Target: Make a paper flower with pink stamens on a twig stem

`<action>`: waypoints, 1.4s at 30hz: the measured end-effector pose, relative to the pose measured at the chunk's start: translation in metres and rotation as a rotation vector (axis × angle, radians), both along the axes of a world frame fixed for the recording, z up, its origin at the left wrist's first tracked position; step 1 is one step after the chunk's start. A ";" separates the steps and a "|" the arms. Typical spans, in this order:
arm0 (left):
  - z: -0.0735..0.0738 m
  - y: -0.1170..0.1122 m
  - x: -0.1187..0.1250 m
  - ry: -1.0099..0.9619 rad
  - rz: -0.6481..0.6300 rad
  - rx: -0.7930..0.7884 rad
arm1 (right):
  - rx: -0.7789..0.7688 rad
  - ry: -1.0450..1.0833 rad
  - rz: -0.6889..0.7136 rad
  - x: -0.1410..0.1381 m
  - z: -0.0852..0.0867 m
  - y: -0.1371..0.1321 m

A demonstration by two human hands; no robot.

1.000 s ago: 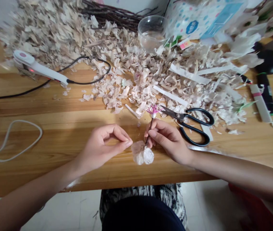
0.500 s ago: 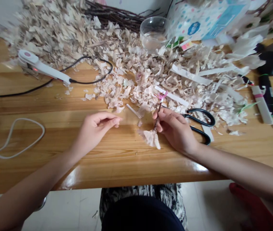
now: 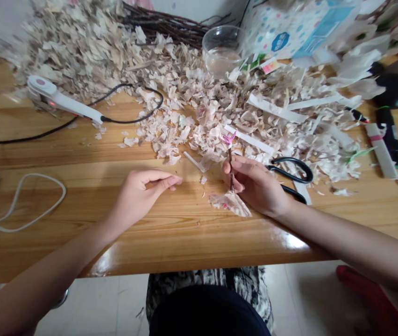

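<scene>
Stem [image 3: 230, 169] clamped in grip of right hand [image 3: 259, 187], by middle of near edge of table [image 3: 80, 154]; long axis pointing toward far edge, pink tuft [image 3: 227, 139] farthest, petals [image 3: 231, 203] nearest. Left hand [image 3: 138, 192] just leftward, apart, grip slack, seemingly empty.

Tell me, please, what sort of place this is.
Probably a home craft table for flower-making: a heap of pale petal scraps, black-handled metal scissors, and the right hand holding a thin brown twig tipped with pink stamens.
</scene>
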State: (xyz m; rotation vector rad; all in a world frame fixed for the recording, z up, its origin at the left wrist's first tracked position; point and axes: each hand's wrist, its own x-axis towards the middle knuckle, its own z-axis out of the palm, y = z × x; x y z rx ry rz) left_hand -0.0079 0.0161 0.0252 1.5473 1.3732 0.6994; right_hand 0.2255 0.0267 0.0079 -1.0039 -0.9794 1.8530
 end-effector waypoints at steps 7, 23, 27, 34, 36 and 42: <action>0.000 0.000 0.000 0.058 0.011 0.065 | 0.017 0.074 0.123 0.002 -0.002 -0.004; 0.005 -0.013 0.007 -0.186 -0.193 0.085 | 0.000 0.001 0.369 -0.010 0.007 -0.022; 0.006 -0.016 0.009 -0.415 -0.242 -0.050 | -0.014 -0.030 0.404 -0.014 0.010 -0.027; 0.011 -0.021 0.013 -0.558 -0.346 -0.266 | -0.023 0.075 0.530 -0.019 0.006 -0.035; 0.014 -0.023 0.013 -0.555 -0.358 -0.282 | -0.005 0.121 0.573 -0.020 0.005 -0.037; 0.016 -0.030 0.014 -0.524 -0.435 -0.079 | 0.099 0.131 0.623 -0.017 -0.001 -0.036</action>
